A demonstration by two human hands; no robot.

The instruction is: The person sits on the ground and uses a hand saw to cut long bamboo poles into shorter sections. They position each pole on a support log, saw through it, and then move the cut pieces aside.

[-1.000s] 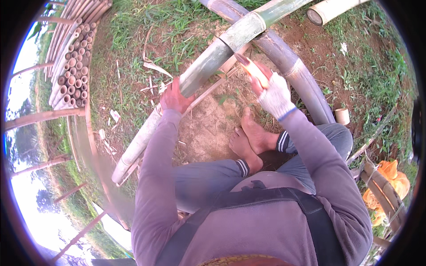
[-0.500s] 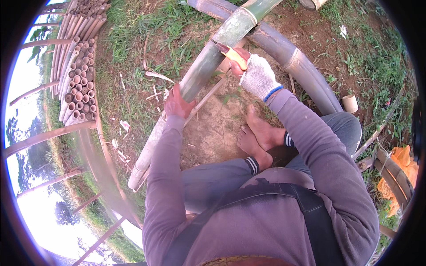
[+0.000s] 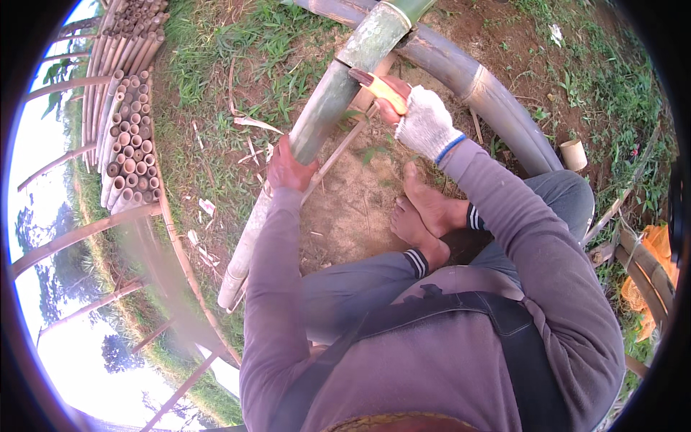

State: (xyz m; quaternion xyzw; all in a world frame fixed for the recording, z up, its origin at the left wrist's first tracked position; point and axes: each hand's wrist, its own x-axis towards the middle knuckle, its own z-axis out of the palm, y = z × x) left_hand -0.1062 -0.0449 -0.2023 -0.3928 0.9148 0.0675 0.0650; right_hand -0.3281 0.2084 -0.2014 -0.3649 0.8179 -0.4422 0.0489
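Right hand (image 3: 423,119), grip closed round saw handle (image 3: 386,93), nearer green bamboo (image 3: 324,109) than 1 second ago; left hand (image 3: 290,168) clasps bamboo.

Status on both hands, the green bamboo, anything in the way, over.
Left hand on green bamboo. Gloved right hand gripping yellow-handled tool at dark slit. Dark bamboo crossing beneath green one, farther out.
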